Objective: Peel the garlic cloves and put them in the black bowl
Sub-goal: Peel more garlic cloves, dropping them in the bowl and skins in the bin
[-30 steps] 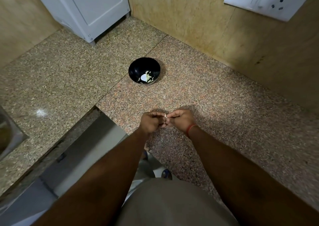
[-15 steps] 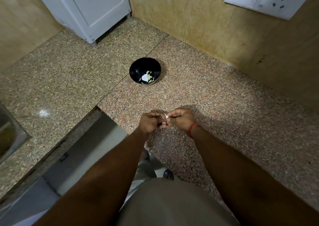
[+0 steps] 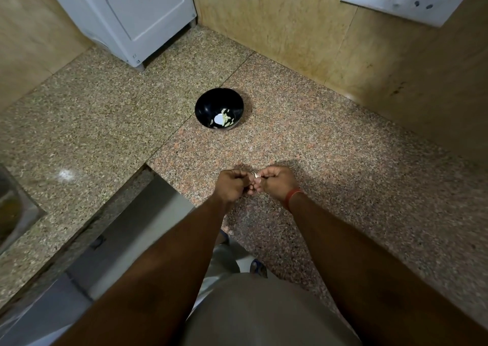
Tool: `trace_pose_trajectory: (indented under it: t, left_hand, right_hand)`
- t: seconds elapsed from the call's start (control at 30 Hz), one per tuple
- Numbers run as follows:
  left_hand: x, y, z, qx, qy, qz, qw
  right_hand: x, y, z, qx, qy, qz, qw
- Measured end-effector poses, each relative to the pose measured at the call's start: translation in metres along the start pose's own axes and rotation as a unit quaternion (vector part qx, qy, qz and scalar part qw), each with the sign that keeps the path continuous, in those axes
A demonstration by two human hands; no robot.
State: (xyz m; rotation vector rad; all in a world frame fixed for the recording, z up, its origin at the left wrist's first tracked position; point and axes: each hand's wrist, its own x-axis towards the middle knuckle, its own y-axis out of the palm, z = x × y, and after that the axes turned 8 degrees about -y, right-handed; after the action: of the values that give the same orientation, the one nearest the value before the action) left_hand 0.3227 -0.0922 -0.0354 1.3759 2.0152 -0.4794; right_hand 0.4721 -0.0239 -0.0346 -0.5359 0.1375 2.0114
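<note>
Clove (image 3: 256, 180): small, pale, mostly hidden, pinched between my left hand (image 3: 232, 184) and right hand (image 3: 277, 181), both with fingers curled, meeting over the near counter (image 3: 343, 187); I judge it is held there so skin can be picked off. Bowl (image 3: 211, 99): black, well beyond my hands, holding pale peeled pieces; placed within reach for drops. Head view only.

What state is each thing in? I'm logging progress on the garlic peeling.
garlic clove: pinched between both hands, being peeled.
left hand: fingers curled, pinching the clove.
right hand: fingers curled, pinching the clove.
black bowl: upright on the counter, holding a few pale pieces.
</note>
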Motion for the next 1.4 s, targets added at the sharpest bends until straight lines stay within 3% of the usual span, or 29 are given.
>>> trace_pose_trajectory:
  t: [0.17, 0.23, 0.33, 0.53, 0.8, 0.9, 1.03, 1.27, 1.4]
  left_hand:
    - [0.002, 0.002, 0.001, -0.024, -0.013, -0.013, 1.000]
    - [0.002, 0.002, 0.001, -0.035, -0.017, -0.024, 0.999]
    - [0.002, 0.000, 0.003, -0.054, -0.034, -0.035, 0.997]
    - [-0.002, -0.004, 0.004, -0.075, -0.047, -0.038, 0.995]
    - [-0.010, -0.006, 0.007, -0.054, -0.040, -0.056, 0.996]
    - [-0.016, -0.010, 0.010, -0.020, -0.042, -0.048, 0.998]
    - [-0.027, -0.013, 0.017, 0.056, -0.043, -0.014, 0.997]
    - [-0.041, -0.009, 0.034, 0.123, -0.064, -0.002, 0.990]
    - [-0.047, -0.008, 0.042, 0.169, -0.070, -0.052, 0.982]
  right_hand:
    - [0.000, -0.002, 0.003, 0.019, 0.005, -0.005, 1.000]
    - [0.005, -0.002, -0.001, -0.076, -0.037, -0.032, 0.996]
    - [0.010, 0.001, -0.002, -0.252, -0.132, -0.054, 0.957]
    - [0.009, 0.007, 0.009, -0.406, -0.186, 0.006, 0.895]
    - [0.005, 0.003, 0.005, -0.369, -0.204, -0.044, 0.906]
    - [-0.011, 0.004, 0.008, -0.326, -0.219, 0.018, 0.919]
    - [-0.028, 0.006, 0.000, -0.339, -0.237, 0.080, 0.907]
    - [-0.053, 0.016, -0.031, -0.370, -0.179, 0.063, 0.909]
    - [-0.056, 0.021, -0.039, -0.379, -0.148, 0.045, 0.912]
